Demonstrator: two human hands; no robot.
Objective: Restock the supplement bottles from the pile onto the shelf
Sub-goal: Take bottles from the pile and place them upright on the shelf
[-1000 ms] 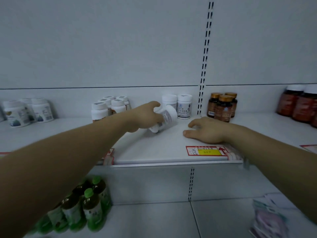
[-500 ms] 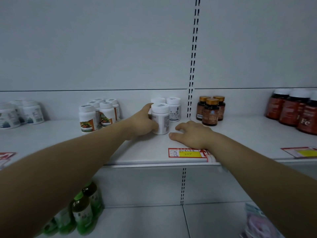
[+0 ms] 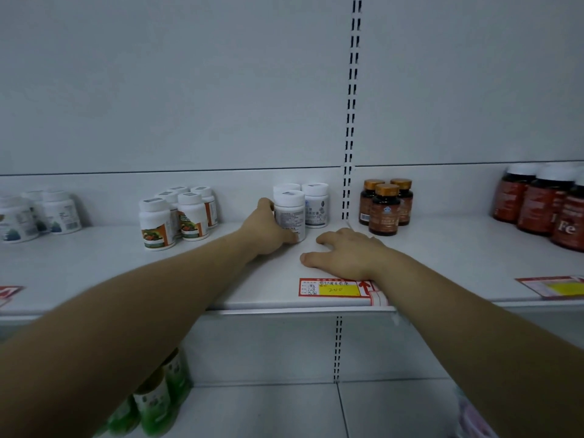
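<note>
While the left hand (image 3: 268, 227) gripped the upright white bottle (image 3: 289, 215) on the shelf (image 3: 221, 279), just before two matching bottles (image 3: 315, 205), the right hand (image 3: 343, 254) rested flat, empty, beside it.

Price tag (image 3: 334, 287), red frame with yellow field, lies flat at the front edge of the upper level; a second price tag (image 3: 556, 287) far right, a third (image 3: 8, 294) far left, cut off. Slotted upright (image 3: 351, 105) runs down the back panel. Lower level, left: green-capped drink bottles (image 3: 155, 403), blurred. Lower right: pinkish packet (image 3: 474, 418), possibly a pouch
</note>
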